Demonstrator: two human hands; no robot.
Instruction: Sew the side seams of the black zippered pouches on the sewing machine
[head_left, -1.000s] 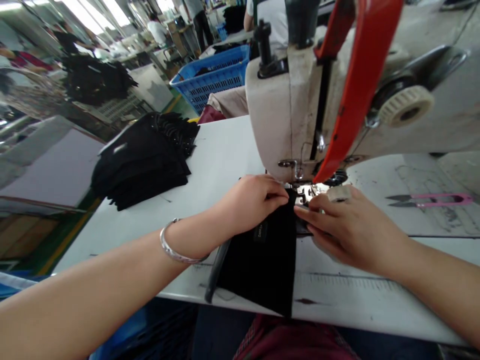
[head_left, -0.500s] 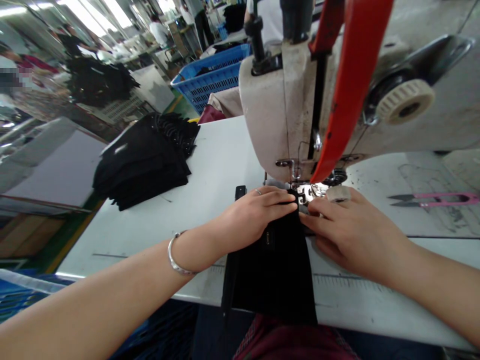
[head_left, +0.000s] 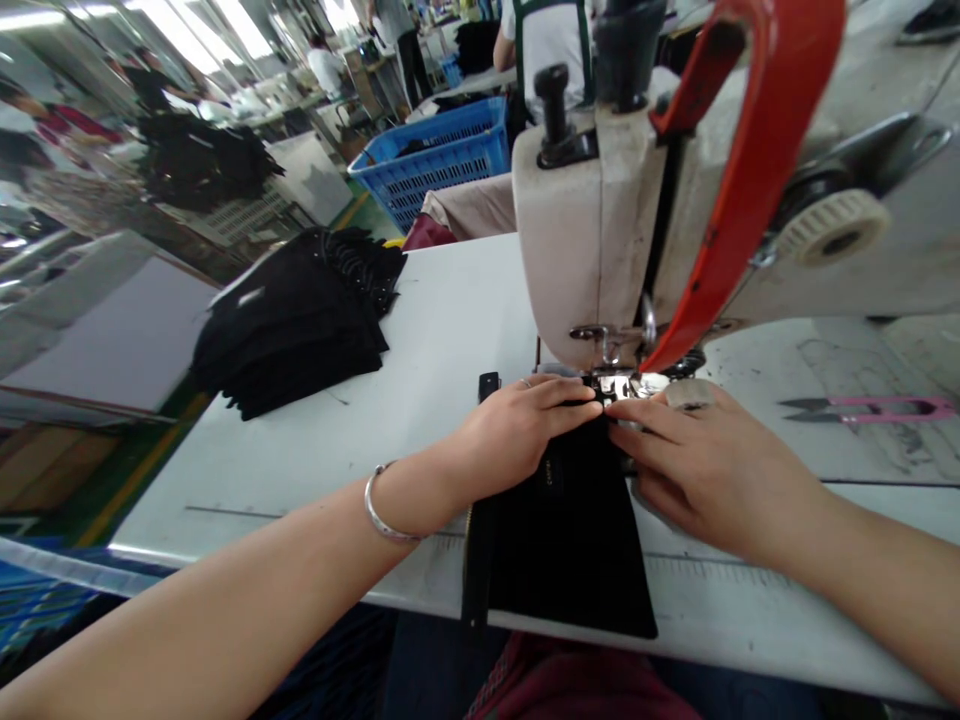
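Note:
A black fabric piece point(head_left: 570, 560) with a small label and a zipper point(head_left: 477, 560) along its left side lies on the sewing machine table, its far end at the presser foot point(head_left: 616, 386). My left hand point(head_left: 517, 430) rests flat on the fabric, fingers stretched toward the foot; its thumb is hidden. My right hand point(head_left: 697, 460) lies at the fabric's right edge, fingers extended, fingertips touching it beside the foot. A whitish band point(head_left: 690, 395) wraps one right finger. The needle's tip is hard to make out.
The sewing machine head point(head_left: 570, 250) with its red lever guard point(head_left: 750, 200) looms above the hands. A stack of black pieces point(head_left: 292, 320) sits on the table's left. Pink thread snips point(head_left: 877, 407) lie at right. A blue basket point(head_left: 435, 150) stands behind.
The view has shifted slightly, so the machine appears farther right. The fabric's near end has swung a little rightward, and my right fingertips are now closer to the left ones.

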